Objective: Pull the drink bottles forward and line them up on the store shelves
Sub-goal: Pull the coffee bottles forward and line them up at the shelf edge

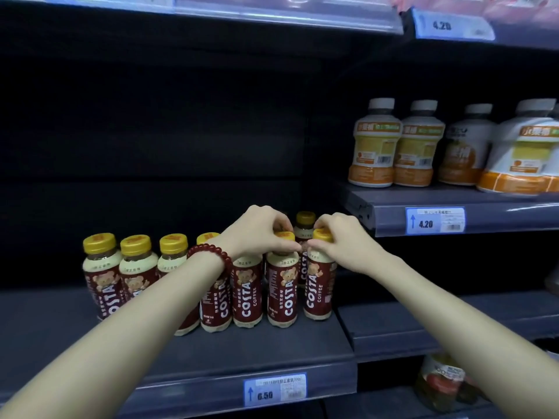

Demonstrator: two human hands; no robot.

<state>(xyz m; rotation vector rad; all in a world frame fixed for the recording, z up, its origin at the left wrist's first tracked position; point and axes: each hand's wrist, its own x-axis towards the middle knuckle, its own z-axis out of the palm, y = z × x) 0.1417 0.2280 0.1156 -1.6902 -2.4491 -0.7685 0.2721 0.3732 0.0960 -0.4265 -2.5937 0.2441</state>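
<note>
Dim store shelving holds a row of coffee bottles on the lower shelf, most already lined up but set back from the front lip. Left hand and right hand each pinch a yellow cap; one bottle behind remains. Juice bottles stand on the neighbouring shelf.

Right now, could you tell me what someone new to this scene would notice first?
Two bare forearms reach in from the bottom, and the left hand and right hand each pinch the yellow cap of a Costa coffee bottle in the row on the middle shelf. A red bead bracelet rings the left wrist. To the upper right stand white-and-orange bottles above a 4.20 price tag.
</note>
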